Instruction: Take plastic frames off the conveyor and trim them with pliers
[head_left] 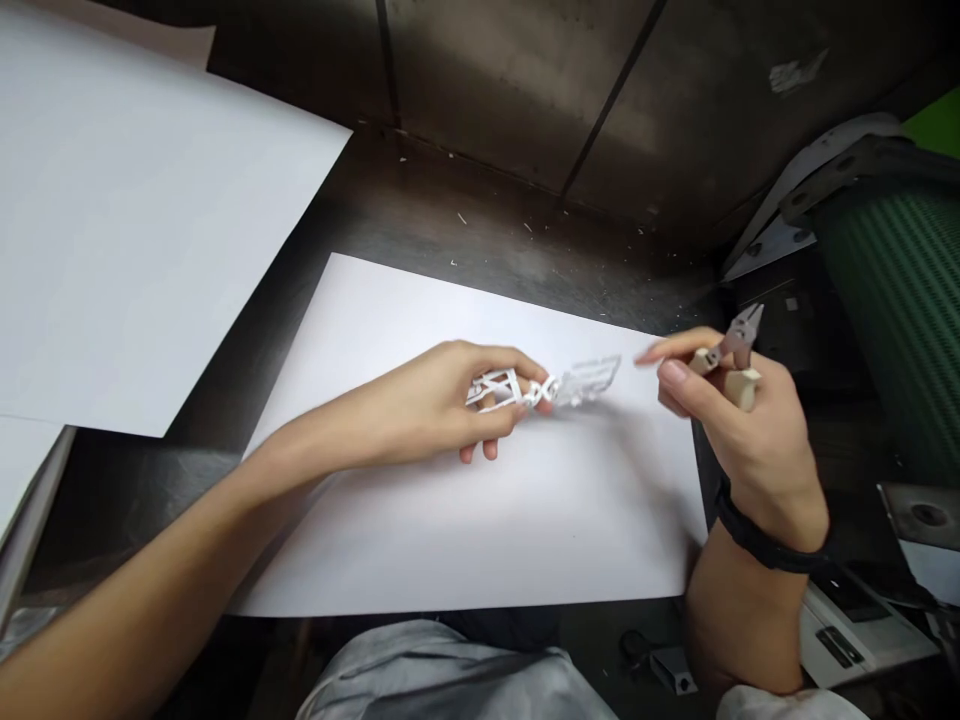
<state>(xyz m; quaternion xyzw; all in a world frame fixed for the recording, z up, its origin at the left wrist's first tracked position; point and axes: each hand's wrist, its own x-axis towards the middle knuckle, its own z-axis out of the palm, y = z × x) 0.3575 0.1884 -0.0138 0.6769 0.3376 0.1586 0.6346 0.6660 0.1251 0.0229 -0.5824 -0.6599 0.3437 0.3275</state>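
Note:
Over the middle of a white paper sheet [480, 530], my left hand [457, 400] is closed on a white openwork plastic part [555, 388]. One end of the part lies within my fingers, and its blurred far end sticks out to the right. My right hand [735, 420], at the sheet's right edge, holds small pliers [739, 340] with pale handles. The pliers' jaws point up and to the right, away from the white part. A gap separates my right fingertips from the part.
A larger white sheet [150, 210] covers the upper left. Small white scraps [461, 218] are scattered on the dark surface behind. A green ribbed roll [900, 300] stands at the right, with a pale device [847, 640] below it.

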